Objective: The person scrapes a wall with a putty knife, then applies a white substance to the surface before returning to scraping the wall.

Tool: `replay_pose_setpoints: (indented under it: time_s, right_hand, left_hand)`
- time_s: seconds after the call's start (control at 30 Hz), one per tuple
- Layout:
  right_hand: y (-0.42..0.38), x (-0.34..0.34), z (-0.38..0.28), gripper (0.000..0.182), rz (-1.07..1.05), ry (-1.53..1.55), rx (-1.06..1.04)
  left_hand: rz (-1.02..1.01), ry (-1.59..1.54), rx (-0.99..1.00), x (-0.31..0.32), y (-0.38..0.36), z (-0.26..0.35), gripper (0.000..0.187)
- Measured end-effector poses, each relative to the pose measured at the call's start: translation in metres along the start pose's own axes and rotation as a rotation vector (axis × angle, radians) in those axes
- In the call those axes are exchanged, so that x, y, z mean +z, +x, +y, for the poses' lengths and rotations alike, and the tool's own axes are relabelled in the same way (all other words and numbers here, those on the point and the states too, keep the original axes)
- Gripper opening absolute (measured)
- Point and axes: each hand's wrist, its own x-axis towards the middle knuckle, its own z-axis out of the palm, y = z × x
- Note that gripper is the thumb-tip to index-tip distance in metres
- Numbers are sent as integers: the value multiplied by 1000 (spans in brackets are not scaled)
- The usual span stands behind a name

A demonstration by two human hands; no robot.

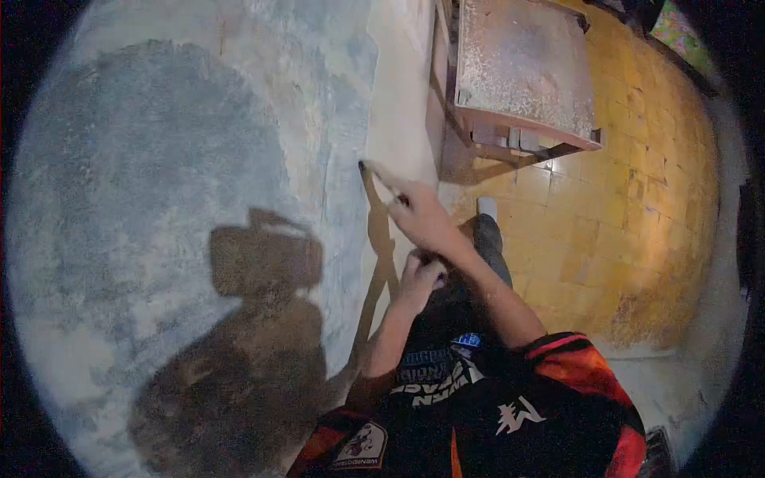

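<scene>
Jutting from the clenched right hand (422,217) toward the wall (167,135), a dark-tipped tool (378,175), curled left hand (421,279) nearby.

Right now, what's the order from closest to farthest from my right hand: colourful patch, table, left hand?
1. Left hand: just below it in the head view.
2. Table: ahead, to the right.
3. Colourful patch: farthest, upper right edge.

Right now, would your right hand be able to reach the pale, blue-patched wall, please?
Probably yes: the right hand holds a slim, dark-tipped stick toward the wall, and nothing visible blocks the way.
</scene>
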Motion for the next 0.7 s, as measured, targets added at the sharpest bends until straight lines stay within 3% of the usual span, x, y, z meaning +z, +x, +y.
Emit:
replay_pose_setpoints:
  time_s: [0.07, 0.1, 0.13, 0.23, 0.3, 0.37, 0.43, 0.47, 0.53, 0.57, 0.7]
  right_hand:
    - [11, -15, -13, 66, -84, 7, 139]
    - [11, -19, -15, 66, -118, 14, 176]
    - [12, -24, -16, 66, -153, 21, 214]
    - [13, -11, -13, 65, -18, -8, -5]
    - [16, -16, -12, 66, -26, 14, 36]
    - [13, -14, -3, 70, -18, 19, -11]
    - [17, -2, 12, 71, 39, 17, -104]
    - [18, 4, 20, 72, 68, 14, -150]
    - [21, -15, -2, 73, -36, -49, 95]
    - [23, -20, -5, 72, -52, 4, 139]
    - [15, -7, -3, 67, 11, -11, -23]
  left_hand:
    - [10, -207, -201, 3, 8, 34, 37]
    - [166, -235, -108, 20, 4, 40, 33]
    - [137, -223, -132, 21, 0, 32, 34]
    - [91, -164, -144, 8, 6, 31, 37]
    - [104, -148, -139, 8, 13, 37, 37]
    - [-39, 70, 32, -2, 15, 1, 44]
    - [97, -288, -117, 9, 8, 1, 45]
    - [81, -256, -100, 6, 10, 10, 38]
    - [43, -208, -88, 8, 12, 41, 26]
    - [41, -246, -87, 10, 18, 32, 29]
    - [199, -291, -133, 20, 3, 26, 21]
